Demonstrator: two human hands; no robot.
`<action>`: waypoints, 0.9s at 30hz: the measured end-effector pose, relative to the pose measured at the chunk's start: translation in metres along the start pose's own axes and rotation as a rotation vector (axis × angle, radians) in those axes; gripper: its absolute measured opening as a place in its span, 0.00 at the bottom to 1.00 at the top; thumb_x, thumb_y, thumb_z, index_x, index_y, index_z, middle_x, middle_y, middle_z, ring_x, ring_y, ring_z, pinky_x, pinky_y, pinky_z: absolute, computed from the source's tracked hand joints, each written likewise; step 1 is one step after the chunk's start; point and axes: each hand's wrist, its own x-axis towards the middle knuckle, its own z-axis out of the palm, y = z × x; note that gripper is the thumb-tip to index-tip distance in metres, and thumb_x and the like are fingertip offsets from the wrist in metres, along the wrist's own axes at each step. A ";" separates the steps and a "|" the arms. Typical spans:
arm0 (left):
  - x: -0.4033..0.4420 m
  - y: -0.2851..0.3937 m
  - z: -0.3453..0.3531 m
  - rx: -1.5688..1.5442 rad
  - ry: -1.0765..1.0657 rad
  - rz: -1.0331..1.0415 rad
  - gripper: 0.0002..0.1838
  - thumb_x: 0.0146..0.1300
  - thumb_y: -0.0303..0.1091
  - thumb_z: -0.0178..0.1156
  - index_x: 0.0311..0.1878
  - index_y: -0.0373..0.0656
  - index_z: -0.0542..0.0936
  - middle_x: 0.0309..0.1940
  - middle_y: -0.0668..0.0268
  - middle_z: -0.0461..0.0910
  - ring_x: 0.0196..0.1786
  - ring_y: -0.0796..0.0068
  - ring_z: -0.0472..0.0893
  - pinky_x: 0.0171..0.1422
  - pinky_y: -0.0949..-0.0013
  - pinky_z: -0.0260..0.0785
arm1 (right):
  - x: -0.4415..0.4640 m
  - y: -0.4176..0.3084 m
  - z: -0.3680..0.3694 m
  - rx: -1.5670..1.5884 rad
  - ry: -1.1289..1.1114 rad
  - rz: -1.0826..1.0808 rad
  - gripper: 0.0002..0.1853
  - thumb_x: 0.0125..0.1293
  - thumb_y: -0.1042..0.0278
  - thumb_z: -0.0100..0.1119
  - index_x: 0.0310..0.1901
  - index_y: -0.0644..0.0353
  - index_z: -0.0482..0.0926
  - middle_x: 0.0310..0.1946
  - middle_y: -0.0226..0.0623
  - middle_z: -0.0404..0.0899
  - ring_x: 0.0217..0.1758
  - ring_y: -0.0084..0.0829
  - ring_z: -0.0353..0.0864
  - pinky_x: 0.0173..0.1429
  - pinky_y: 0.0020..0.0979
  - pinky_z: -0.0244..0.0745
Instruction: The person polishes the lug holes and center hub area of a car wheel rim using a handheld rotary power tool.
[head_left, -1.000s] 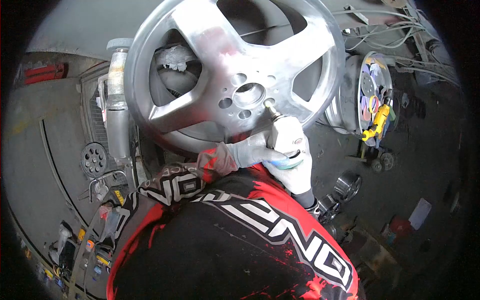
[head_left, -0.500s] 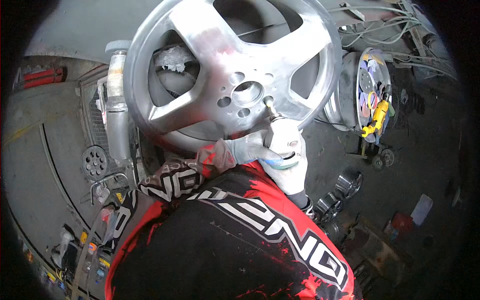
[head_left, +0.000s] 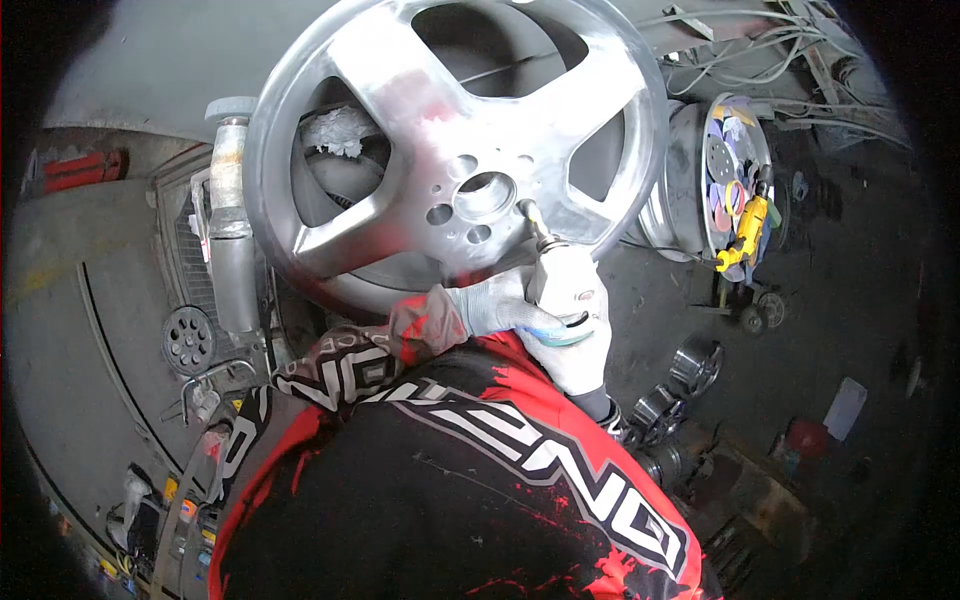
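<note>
A bare-metal alloy wheel (head_left: 480,125) with broad spokes faces me, its shiny surface marked with reddish smears. Both gloved hands hold a die grinder (head_left: 566,275) with a pale body. Its narrow tip (head_left: 531,212) is at a bolt hole right of the centre bore (head_left: 485,197); I cannot tell how deep it sits. My left hand (head_left: 495,303), in a grey glove, closes around the grinder from the left. My right hand (head_left: 575,355), in a white glove, wraps the grinder body from below and the right. Part of the grinder is hidden by the fingers.
Right of the wheel, another rim (head_left: 690,185) holds colourful sanding discs (head_left: 722,170) and a yellow power tool (head_left: 745,235). Several shiny metal cylinders (head_left: 695,365) lie lower right. A grey upright cylinder (head_left: 233,270) stands left, near a disc with holes (head_left: 190,338). Hoses (head_left: 790,50) hang upper right.
The wheel and surroundings have shifted slightly left in view. Both hands keep their grip on the die grinder, with its tip still at the same bolt hole.
</note>
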 end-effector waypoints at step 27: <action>-0.001 0.030 0.015 -0.175 0.034 -0.090 0.24 0.67 0.24 0.61 0.66 0.42 0.73 0.61 0.68 0.77 0.64 0.74 0.75 0.72 0.66 0.68 | 0.011 0.000 -0.026 0.167 -0.254 0.124 0.42 0.44 0.64 0.84 0.61 0.67 0.73 0.52 0.45 0.82 0.54 0.35 0.83 0.59 0.37 0.79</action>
